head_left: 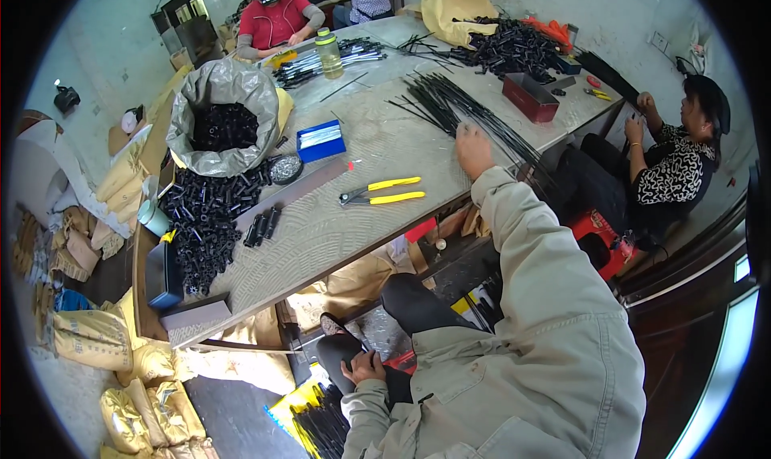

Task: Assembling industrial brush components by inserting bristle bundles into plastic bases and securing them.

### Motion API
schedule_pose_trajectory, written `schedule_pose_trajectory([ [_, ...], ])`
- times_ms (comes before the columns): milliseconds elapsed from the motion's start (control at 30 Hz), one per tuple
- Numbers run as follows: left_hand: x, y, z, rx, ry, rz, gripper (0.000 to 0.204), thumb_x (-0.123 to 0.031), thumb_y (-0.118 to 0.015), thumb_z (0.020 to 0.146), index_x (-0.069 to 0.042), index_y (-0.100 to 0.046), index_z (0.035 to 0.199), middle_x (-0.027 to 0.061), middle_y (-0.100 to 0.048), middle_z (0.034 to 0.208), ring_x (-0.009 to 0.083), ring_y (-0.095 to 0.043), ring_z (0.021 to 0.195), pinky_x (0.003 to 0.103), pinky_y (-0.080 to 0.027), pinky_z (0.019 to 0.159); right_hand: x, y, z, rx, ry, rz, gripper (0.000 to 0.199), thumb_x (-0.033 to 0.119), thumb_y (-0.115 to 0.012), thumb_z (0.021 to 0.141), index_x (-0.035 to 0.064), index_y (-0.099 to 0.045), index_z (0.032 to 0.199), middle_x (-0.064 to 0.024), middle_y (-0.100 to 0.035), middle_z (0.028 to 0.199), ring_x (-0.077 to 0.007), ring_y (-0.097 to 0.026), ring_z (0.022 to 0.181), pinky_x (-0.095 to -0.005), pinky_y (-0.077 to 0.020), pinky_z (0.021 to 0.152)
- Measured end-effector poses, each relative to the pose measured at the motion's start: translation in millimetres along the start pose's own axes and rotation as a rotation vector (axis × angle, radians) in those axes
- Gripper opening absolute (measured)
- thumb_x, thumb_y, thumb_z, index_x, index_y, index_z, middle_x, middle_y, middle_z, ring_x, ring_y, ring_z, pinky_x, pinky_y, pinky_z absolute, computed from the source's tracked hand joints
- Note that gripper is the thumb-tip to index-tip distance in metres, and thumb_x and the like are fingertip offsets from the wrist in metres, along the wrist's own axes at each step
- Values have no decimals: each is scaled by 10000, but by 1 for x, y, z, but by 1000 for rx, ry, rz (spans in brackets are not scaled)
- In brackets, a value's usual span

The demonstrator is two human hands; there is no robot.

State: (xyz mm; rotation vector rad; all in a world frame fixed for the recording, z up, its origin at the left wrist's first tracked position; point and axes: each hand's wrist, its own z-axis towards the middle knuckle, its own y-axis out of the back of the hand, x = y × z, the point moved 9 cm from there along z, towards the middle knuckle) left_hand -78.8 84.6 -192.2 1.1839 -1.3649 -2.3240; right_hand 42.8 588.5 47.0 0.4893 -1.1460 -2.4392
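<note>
My right arm reaches over the table, and my right hand (474, 149) is at a fanned bundle of thin black rods (502, 126). Its fingers look closed on some of them; the fingertips are partly hidden. My left hand (366, 368) lies low on my lap, thumb apart from the fingers, with nothing visible in it. Yellow-handled pliers (381, 191) lie on the table, left of the right hand. More dark rods (317, 423) rest on yellow material beside my left leg.
A grey sack (225, 81) and a heap (209, 218) of short black parts stand at left. Further along are a blue box (321, 140), a bottle (328, 55), a dark red box (530, 97) and another black heap (514, 49). One co-worker (273, 21) sits across, another (671, 162) at right.
</note>
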Motion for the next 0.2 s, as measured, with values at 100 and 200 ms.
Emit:
schedule_pose_trajectory([
  [100, 1, 0, -1, 9, 21, -30, 145, -258, -605, 736, -144, -661, 807, 12, -634, 826, 174, -566, 925, 506, -170, 997, -39, -23, 10, 268, -311, 261, 385, 118, -566, 724, -4, -499, 1083, -192, -546, 1035, -356, -527, 972, -423, -485, 710],
  [200, 6, -3, -3, 50, 53, -36, 160, -274, -608, 734, -147, -663, 814, 8, -634, 845, 169, -559, 938, 511, -169, 998, -47, -41, 18, 672, -339, 341, 500, 166, -654, 677, 45, -488, 1134, -202, -480, 1212, -395, -465, 1107, -404, -488, 767],
])
